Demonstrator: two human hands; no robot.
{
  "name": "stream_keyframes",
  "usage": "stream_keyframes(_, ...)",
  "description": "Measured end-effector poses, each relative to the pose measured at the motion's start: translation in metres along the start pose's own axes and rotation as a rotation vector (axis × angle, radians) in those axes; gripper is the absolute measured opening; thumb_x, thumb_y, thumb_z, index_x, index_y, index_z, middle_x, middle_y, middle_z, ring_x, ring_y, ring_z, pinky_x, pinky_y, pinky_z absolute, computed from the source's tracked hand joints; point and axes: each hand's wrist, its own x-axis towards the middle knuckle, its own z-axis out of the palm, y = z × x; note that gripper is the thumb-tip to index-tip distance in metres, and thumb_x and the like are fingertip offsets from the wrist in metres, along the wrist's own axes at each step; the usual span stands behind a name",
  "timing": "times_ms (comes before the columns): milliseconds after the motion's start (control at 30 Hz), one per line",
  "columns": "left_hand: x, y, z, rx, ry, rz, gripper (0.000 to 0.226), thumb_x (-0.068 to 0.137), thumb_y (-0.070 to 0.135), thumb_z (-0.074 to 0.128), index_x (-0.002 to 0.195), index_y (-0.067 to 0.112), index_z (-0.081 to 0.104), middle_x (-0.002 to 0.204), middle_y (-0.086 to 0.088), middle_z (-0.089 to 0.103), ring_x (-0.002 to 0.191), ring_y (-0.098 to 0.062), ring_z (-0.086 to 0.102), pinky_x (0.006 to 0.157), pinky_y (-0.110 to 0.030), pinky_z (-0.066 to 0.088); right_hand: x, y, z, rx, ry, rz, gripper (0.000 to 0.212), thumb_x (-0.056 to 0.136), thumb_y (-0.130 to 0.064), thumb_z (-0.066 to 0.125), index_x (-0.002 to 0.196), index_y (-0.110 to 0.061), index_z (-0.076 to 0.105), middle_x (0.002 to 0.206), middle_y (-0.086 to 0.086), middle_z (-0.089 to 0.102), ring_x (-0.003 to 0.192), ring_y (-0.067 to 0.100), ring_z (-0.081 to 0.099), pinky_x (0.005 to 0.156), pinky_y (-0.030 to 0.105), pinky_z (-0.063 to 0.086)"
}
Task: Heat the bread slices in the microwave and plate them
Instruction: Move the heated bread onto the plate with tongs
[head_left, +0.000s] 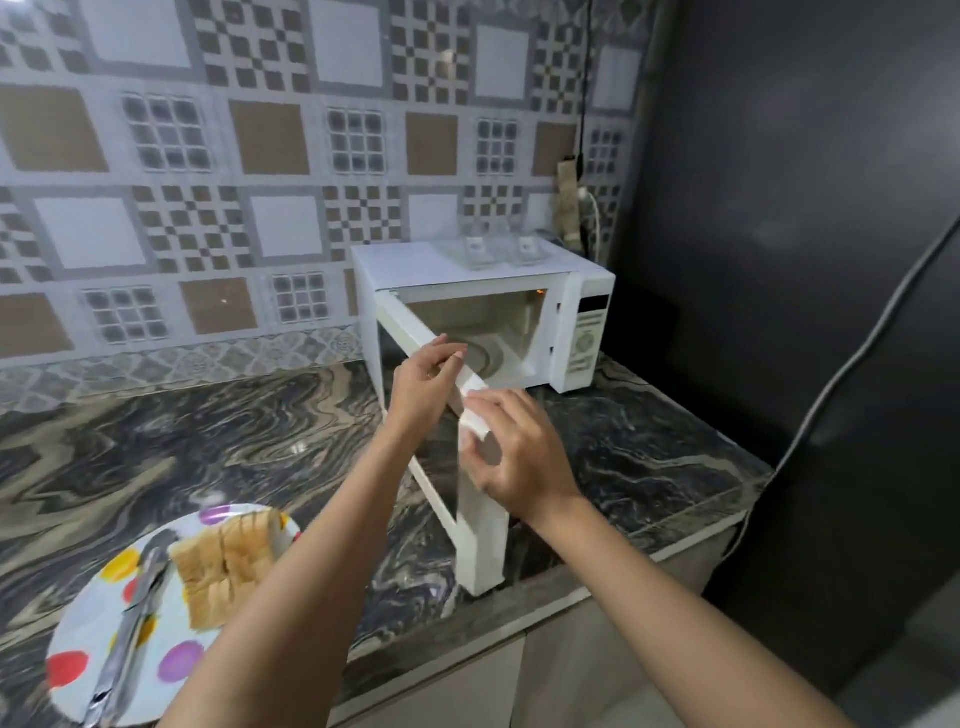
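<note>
Left grip pinches the top edge of the open microwave door between thumb and fingertips, while the right grip, just beside it, curls round the door's outer corner. At the far left, the bread slices lie stacked on a spotted plate near the front edge of the marbled tabletop, with a metal utensil beside them on the same plate. The slices look light, soft and easily dented, so I would lift them from underneath or by the crusts with a loose hold, leaving the metal behind. Further right, the door looks stiff and hinged, and should need little force. Beyond it stands the white microwave, its turntable showing inside the cavity.
</note>
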Motion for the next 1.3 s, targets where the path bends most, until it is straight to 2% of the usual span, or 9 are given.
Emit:
stream_keyframes(100, 0.008, 0.001, 0.027, 0.112, -0.024, 0.133, 0.027, 0.095, 0.02, 0.051, 0.111, 0.009, 0.068, 0.122, -0.005, 0.064, 0.129, -0.012, 0.046, 0.108, -0.024, 0.033, 0.0, 0.037, -0.007, -0.076, 0.073, 0.054, 0.03, 0.082, -0.016, 0.052, 0.099, 0.0, 0.07, 0.097, 0.01, 0.069, 0.093, 0.023, 0.064, 0.09, 0.028, 0.046)
stream_keyframes(200, 0.023, -0.001, 0.052, 0.227, -0.025, 0.219, 0.031, 0.096, 0.024, 0.047, 0.116, 0.01, 0.066, 0.124, -0.005, 0.064, 0.128, -0.017, 0.047, 0.114, -0.037, 0.03, 0.003, 0.07, -0.011, -0.13, 0.116, 0.085, 0.029, 0.082, -0.013, 0.05, 0.099, 0.0, 0.07, 0.097, 0.01, 0.069, 0.094, 0.023, 0.064, 0.091, 0.027, 0.044)
stream_keyframes(333, 0.041, -0.004, 0.081, 0.338, -0.003, 0.253, 0.035, 0.098, 0.026, 0.042, 0.123, 0.011, 0.061, 0.13, -0.004, 0.059, 0.132, -0.018, 0.043, 0.115, -0.027, 0.018, 0.01, 0.112, -0.008, -0.163, 0.14, 0.111, 0.033, 0.084, -0.01, 0.046, 0.105, 0.002, 0.068, 0.105, 0.012, 0.068, 0.103, 0.019, 0.058, 0.099, 0.025, 0.038)
stream_keyframes(533, 0.078, -0.014, 0.133, 0.491, 0.119, 0.25, 0.037, 0.099, 0.025, 0.038, 0.127, 0.009, 0.058, 0.132, -0.005, 0.058, 0.132, -0.02, 0.042, 0.115, -0.029, 0.018, 0.031, 0.185, 0.007, -0.176, 0.121, 0.134, 0.039, 0.087, -0.009, 0.039, 0.113, 0.002, 0.066, 0.113, 0.013, 0.067, 0.11, 0.024, 0.06, 0.103, 0.034, 0.042)
stream_keyframes(733, 0.134, -0.031, 0.183, 0.699, 0.285, 0.213, 0.044, 0.096, 0.027, 0.033, 0.118, 0.001, 0.063, 0.119, -0.013, 0.066, 0.119, -0.03, 0.055, 0.107, -0.037, 0.035, 0.072, 0.272, 0.032, -0.059, 0.079, 0.091, 0.041, 0.085, -0.004, 0.037, 0.116, 0.002, 0.063, 0.116, 0.013, 0.066, 0.112, 0.025, 0.058, 0.106, 0.031, 0.04)
stream_keyframes(867, 0.164, -0.035, 0.203, 0.811, 0.347, 0.129, 0.046, 0.097, 0.027, 0.03, 0.12, 0.002, 0.061, 0.12, -0.013, 0.065, 0.12, -0.029, 0.054, 0.109, -0.037, 0.032, 0.096, 0.319, 0.052, -0.023, -0.045, 0.028, 0.046, 0.084, -0.005, 0.033, 0.123, 0.002, 0.057, 0.123, 0.014, 0.061, 0.119, 0.024, 0.049, 0.109, 0.036, 0.036)
stream_keyframes(967, 0.18, -0.038, 0.213, 0.886, 0.376, 0.1, 0.05, 0.096, 0.029, 0.026, 0.121, 0.001, 0.059, 0.12, -0.014, 0.064, 0.119, -0.031, 0.054, 0.108, -0.039, 0.034, 0.11, 0.344, 0.064, 0.023, -0.108, -0.025, 0.051, 0.083, -0.004, 0.029, 0.128, 0.005, 0.052, 0.127, 0.017, 0.057, 0.123, 0.025, 0.043, 0.11, 0.041, 0.036)
stream_keyframes(1133, 0.198, -0.044, 0.218, 0.929, 0.402, 0.061, 0.055, 0.095, 0.033, 0.021, 0.123, 0.006, 0.059, 0.126, -0.012, 0.061, 0.125, -0.03, 0.048, 0.111, -0.036, 0.028, 0.128, 0.367, 0.077, 0.121, -0.153, -0.071, 0.051, 0.082, -0.001, 0.029, 0.126, 0.007, 0.053, 0.124, 0.019, 0.059, 0.119, 0.032, 0.05, 0.109, 0.041, 0.036)
stream_keyframes(1300, 0.212, -0.051, 0.221, 0.964, 0.412, 0.023, 0.055, 0.096, 0.035, 0.02, 0.127, 0.008, 0.056, 0.131, -0.012, 0.057, 0.131, -0.029, 0.043, 0.113, -0.036, 0.024, 0.144, 0.385, 0.083, 0.212, -0.199, -0.112, 0.046, 0.082, 0.007, 0.042, 0.127, 0.007, 0.052, 0.125, 0.019, 0.058, 0.12, 0.034, 0.051, 0.107, 0.042, 0.04)
